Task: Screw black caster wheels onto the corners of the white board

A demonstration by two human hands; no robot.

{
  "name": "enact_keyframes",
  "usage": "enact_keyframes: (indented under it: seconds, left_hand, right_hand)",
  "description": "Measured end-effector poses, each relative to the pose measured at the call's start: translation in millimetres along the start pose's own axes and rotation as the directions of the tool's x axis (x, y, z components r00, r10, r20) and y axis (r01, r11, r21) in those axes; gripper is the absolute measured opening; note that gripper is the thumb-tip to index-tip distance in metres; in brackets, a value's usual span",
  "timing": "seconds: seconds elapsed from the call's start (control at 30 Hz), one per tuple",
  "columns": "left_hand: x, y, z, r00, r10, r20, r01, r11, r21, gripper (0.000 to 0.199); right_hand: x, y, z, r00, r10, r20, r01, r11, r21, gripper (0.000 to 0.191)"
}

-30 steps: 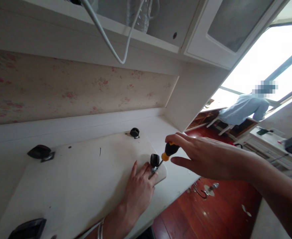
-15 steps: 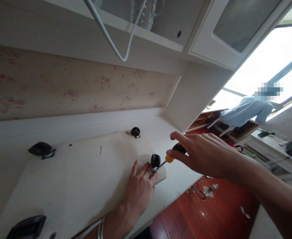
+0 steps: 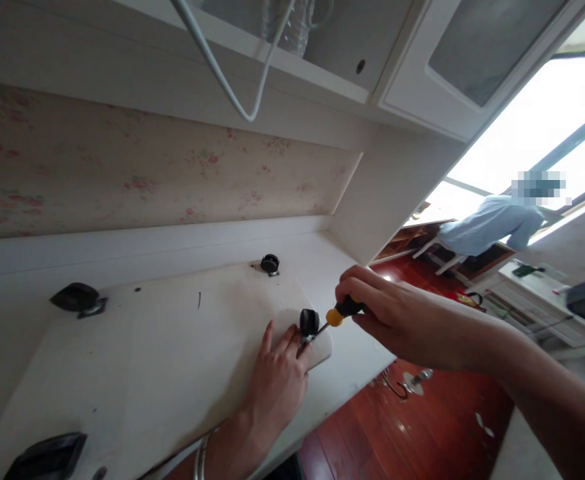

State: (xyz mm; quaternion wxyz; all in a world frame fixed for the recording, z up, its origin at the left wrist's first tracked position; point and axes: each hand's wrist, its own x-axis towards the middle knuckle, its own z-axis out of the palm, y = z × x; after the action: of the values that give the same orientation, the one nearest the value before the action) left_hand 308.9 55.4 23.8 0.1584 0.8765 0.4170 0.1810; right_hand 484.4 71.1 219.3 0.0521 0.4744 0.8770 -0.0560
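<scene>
Head view: a black plastic twin-wheel caster (image 3: pixel 309 322) stands wheel-up near the right end of a broad, flat white board (image 3: pixel 162 353), at about three o'clock from the board's middle, and the board lies on a white table (image 3: pixel 357 360). The right hand (image 3: pixel 390 307) grips a yellow-and-black-handled screwdriver (image 3: pixel 333 317) between thumb and fingers, its thin metal shaft slanting in from two o'clock to the shiny metal mount (image 3: pixel 305 341) under the wheels. The left hand (image 3: pixel 278 377) is open, palm down on the board, fingers spread and their tips close about the mount, seemingly to steady it. As for how far along things are, the mount sits at the board and the driver is at it, but the screw head is hidden, so whether it is tight, loose or halfway cannot be told. Three more black casters sit on the board: one at two o'clock (image 3: pixel 270 264), one at ten (image 3: pixel 76 298) and one at eight (image 3: pixel 50 457); no tool is at any of them, and how firmly they are fixed does not show. The board looks smooth and plain, with a rounded right corner, a short dark stroke (image 3: pixel 199 300) and a small dark round spot (image 3: pixel 137 289) near its far edge.
</scene>
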Motion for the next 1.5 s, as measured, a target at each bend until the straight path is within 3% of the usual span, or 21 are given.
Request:
enact_keyframes:
  seconds: [0.1,0.17,0.3,0.43,0.53,0.57,0.7,0.83,0.97,1.03,1.13,1.27,1.3,1.43,1.5]
  left_hand:
    - [0.2,0.5,-0.1,1.0,-0.007,0.006,0.007,1.0,-0.001,0.041]
    - [0.1,0.7,1.1,1.0,-0.011,0.003,0.011,1.0,-0.002,0.041]
    - [-0.5,1.1,3.4,1.0,-0.007,-0.006,0.007,1.0,0.012,0.044]
    - [-0.8,1.4,2.9,1.0,-0.007,-0.01,0.007,1.0,0.019,0.042]
    - [-1.1,1.3,3.0,1.0,-0.014,-0.013,0.014,1.0,0.01,0.041]
    - [-1.3,1.3,3.4,1.0,-0.014,-0.016,0.014,1.0,0.007,0.041]
    - [-2.8,1.5,5.0,1.0,-0.012,-0.029,0.013,1.0,0.006,0.039]
    - [-4.1,0.7,5.7,0.999,-0.021,-0.027,0.021,1.0,0.005,0.039]
    - [-4.5,-0.6,8.5,1.0,-0.014,-0.024,0.014,0.999,0.035,0.041]
    - [-4.2,-0.6,9.8,0.999,-0.023,-0.025,0.024,0.998,0.06,0.04]
    - [-3.4,0.4,9.5,0.999,-0.029,-0.028,0.031,0.995,0.095,0.038]
    - [-3.2,1.3,6.5,0.999,-0.016,-0.04,0.019,0.996,0.089,0.039]
    - [-3.5,1.1,6.2,0.999,-0.015,-0.042,0.018,0.997,0.08,0.039]
    - [-6.0,-0.6,7.7,0.998,-0.011,-0.057,0.015,0.998,0.059,0.039]
    - [-7.1,-1.4,9.1,0.998,-0.008,-0.06,0.012,0.998,0.055,0.04]
  right_hand:
    - [0.5,1.5,0.9,0.982,0.185,-0.043,-0.19,0.96,-0.207,0.029]
    - [1.4,1.1,1.5,0.968,0.239,-0.082,-0.252,0.931,-0.263,0.04]
    - [1.7,-1.5,0.0,0.993,0.114,0.002,-0.113,0.985,-0.127,0.03]
    - [-0.9,-4.7,-2.1,0.965,0.255,-0.06,-0.261,0.922,-0.287,0.041]
    - [-3.3,-7.8,-2.0,0.992,0.125,-0.015,-0.126,0.979,-0.159,0.031]
    - [-3.4,-9.0,-1.7,0.991,0.13,-0.012,-0.13,0.977,-0.171,0.029]
    - [-0.9,-11.2,-0.7,0.952,0.288,-0.105,-0.307,0.885,-0.351,0.047]
    - [1.7,-8.9,-0.9,0.99,0.139,-0.03,-0.142,0.977,-0.159,0.04]
    - [1.8,-8.8,3.7,0.954,0.278,-0.116,-0.301,0.873,-0.384,0.057]
    - [-0.3,-9.6,5.7,0.963,0.241,-0.123,-0.269,0.902,-0.337,0.056]
    - [-3.8,-10.6,6.2,0.993,0.102,-0.052,-0.109,0.979,-0.174,0.04]
    - [-3.6,-10.1,5.1,0.956,0.269,-0.121,-0.295,0.878,-0.376,0.052]
    - [-3.3,-9.6,4.5,0.953,0.274,-0.13,-0.303,0.879,-0.367,0.053]
    - [-3.0,-8.9,2.0,0.992,0.125,-0.026,-0.127,0.981,-0.144,0.041]
    - [-2.4,-9.3,2.0,0.98,0.198,-0.033,-0.2,0.949,-0.245,0.039]
